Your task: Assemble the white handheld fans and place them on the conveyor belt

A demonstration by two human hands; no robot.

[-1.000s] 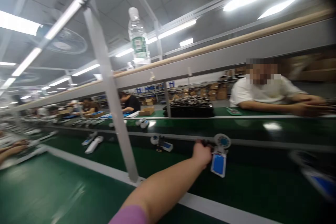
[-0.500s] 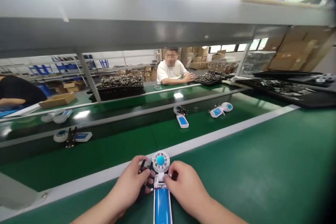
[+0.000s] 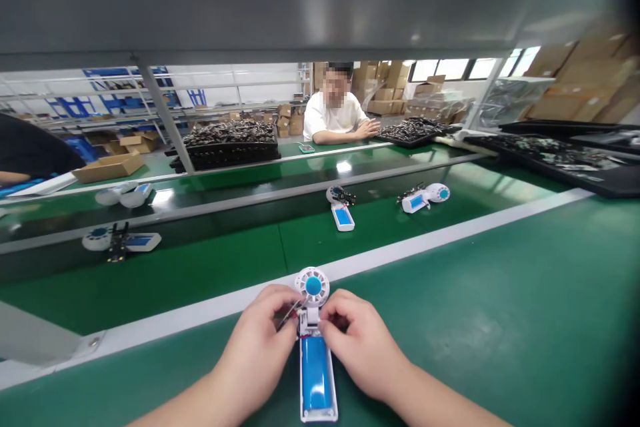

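Note:
An opened white handheld fan [image 3: 313, 285] lies on the green bench in front of me, round head pointing away. A blue battery [image 3: 316, 373] fills its handle. At the left of the fan's neck, my left hand [image 3: 263, 340] is closed, pinching a thin dark part that looks like a small circuit board [image 3: 289, 313], seen edge-on; red wire shows beside it. From the right, my right hand [image 3: 363, 340] grips the neck between thumb and bent fingers. Its fingertips partly hide the spot they press.
Beyond a pale rail [image 3: 425, 240], several similar fan units, such as one near the middle [image 3: 343, 217], lie on a green belt [image 3: 250, 240]. Black trays of small parts [image 3: 550, 153] stand right and behind. A co-worker [image 3: 333, 117] sits opposite. A grey shelf [image 3: 300, 7] hangs overhead.
My left hand has brought the dark board in against the fan's neck, and it now shows edge-on. The view has tilted down, showing the whole handle. Fan units at left appear farther left.

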